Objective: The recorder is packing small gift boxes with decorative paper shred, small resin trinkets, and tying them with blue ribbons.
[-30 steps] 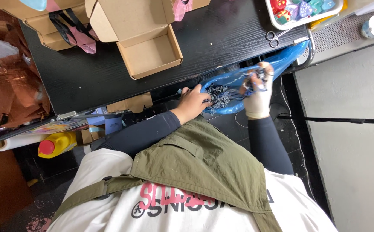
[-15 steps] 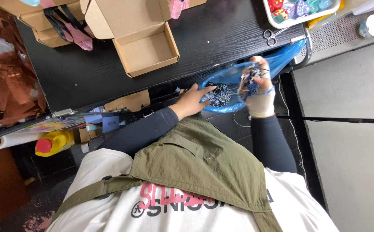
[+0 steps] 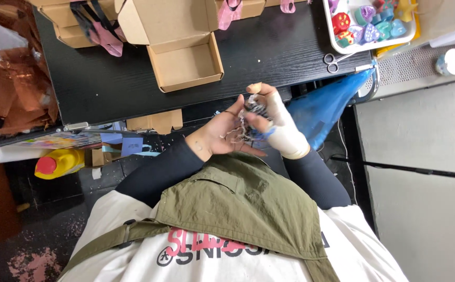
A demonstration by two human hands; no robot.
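Both my hands meet at the front edge of the black table (image 3: 107, 89), just below an open cardboard box (image 3: 185, 65). My left hand (image 3: 218, 137) is bare and cupped palm-up, with thin silver and dark shreds (image 3: 247, 119) lying across its fingers. My right hand (image 3: 282, 128), wrapped in a white glove, pinches the top of the same clump. To the right, a blue plastic bag (image 3: 326, 104) hangs from the table edge, close to my right wrist.
Scissors (image 3: 333, 60) lie near a white tray of coloured heart shapes (image 3: 368, 23) at the back right. More cardboard boxes with pink ribbons (image 3: 107, 42) stand at the back left. Copper foil scraps (image 3: 8, 94) pile up at the left. A yellow bottle (image 3: 60, 163) lies on the floor.
Both hands have come out of the blue bag and moved left, bringing a clump of shreds with them. They now hold it together in front of the table edge.
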